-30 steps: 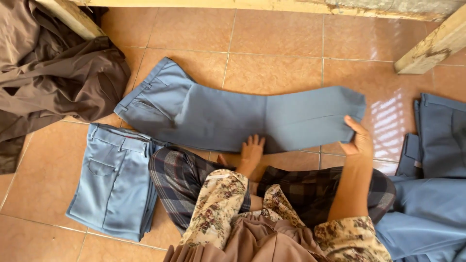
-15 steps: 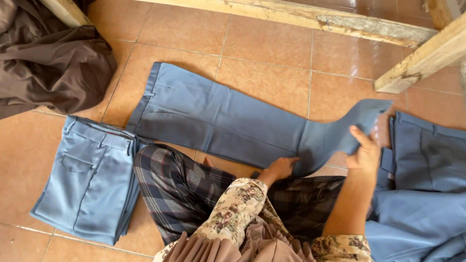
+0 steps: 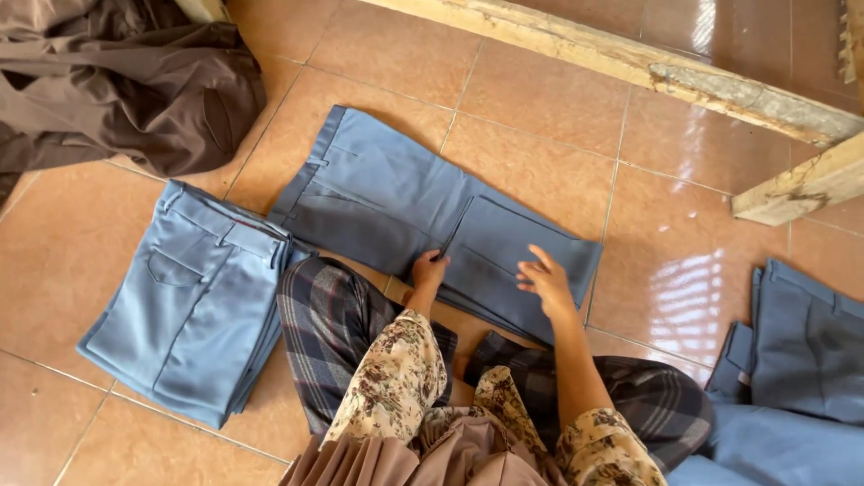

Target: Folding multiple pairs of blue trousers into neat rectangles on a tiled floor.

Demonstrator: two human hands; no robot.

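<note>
smooth grey-blue trousers (image 3: 396,202) folded double, flat on glossy tile floor (image 3: 684,261). left hand (image 3: 428,269) pressing fold, right hand (image 3: 545,281) released, hovering. folded stack (image 3: 193,297) beside knee, brown cloth heap (image 3: 126,81) far corner.

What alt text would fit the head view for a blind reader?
Both hands, left hand and right hand, rest on blue trousers folded once on an orange tiled floor. Folded blue trousers stack lies left; brown cloth behind.
</note>
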